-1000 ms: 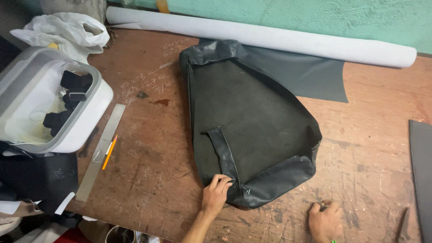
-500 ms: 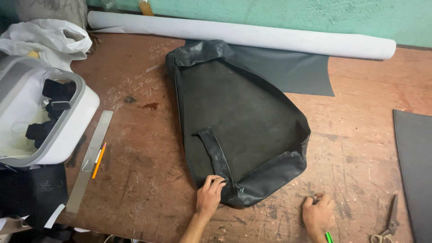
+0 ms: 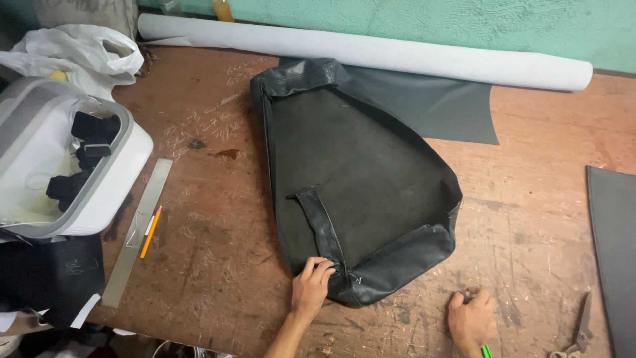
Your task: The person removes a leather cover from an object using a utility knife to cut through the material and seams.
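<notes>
Cover: black leather seat cover [image 3: 354, 179] lies flat mid-table.
Left hand [image 3: 311, 287]: fingers curled onto the cover's near edge.
Right hand [image 3: 470, 317]: right of cover, fingers bent on the table [image 3: 543, 219]; a grip cannot be told.
Tub: white tub [image 3: 63, 156] left of cover, holding black pieces.

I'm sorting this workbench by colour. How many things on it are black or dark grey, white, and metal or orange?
Black or dark grey: 3 – seat cover, flat sheet, sheet at right
White: 3 – roll, plastic bag, tub
Metal or orange: 3 – ruler, pencil, scissors
Total: 9
</notes>
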